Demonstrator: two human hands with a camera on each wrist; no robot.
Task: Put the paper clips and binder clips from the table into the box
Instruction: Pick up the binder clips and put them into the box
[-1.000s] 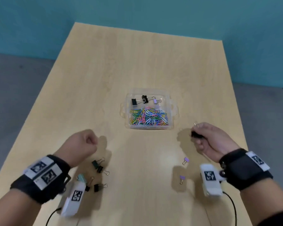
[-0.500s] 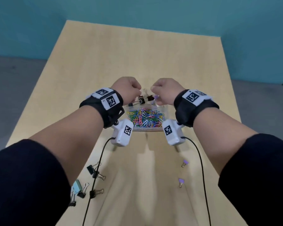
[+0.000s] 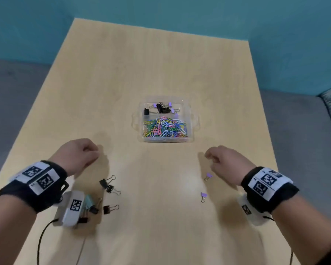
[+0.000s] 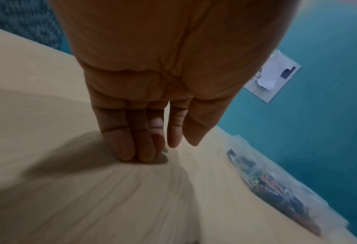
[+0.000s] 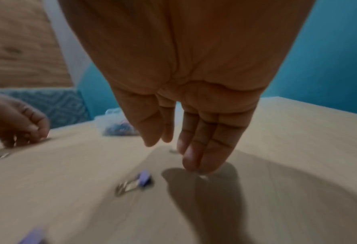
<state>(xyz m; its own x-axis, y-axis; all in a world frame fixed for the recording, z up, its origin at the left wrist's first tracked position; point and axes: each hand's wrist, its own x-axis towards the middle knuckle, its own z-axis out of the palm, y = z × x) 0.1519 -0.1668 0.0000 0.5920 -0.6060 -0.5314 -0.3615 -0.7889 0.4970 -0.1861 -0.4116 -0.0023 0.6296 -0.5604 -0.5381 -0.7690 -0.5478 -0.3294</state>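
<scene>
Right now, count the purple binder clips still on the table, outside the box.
2. One purple clip lies just near the right hand; the other lies nearer the table's front edge. More could hide under the hands.

- A light wooden table (image 3: pixel 161 60) is carrying everything.
- A clear plastic box (image 3: pixel 191 119) is sitting mid-table.
- Black binder clips (image 3: pixel 109 185) are lying near left.
- Two purple binder clips (image 3: pixel 204 196) are lying near right.

A light wooden table (image 3: pixel 161 64) stands against a teal wall (image 3: pixel 199 14) on grey floor (image 3: pixel 11 88).
</scene>
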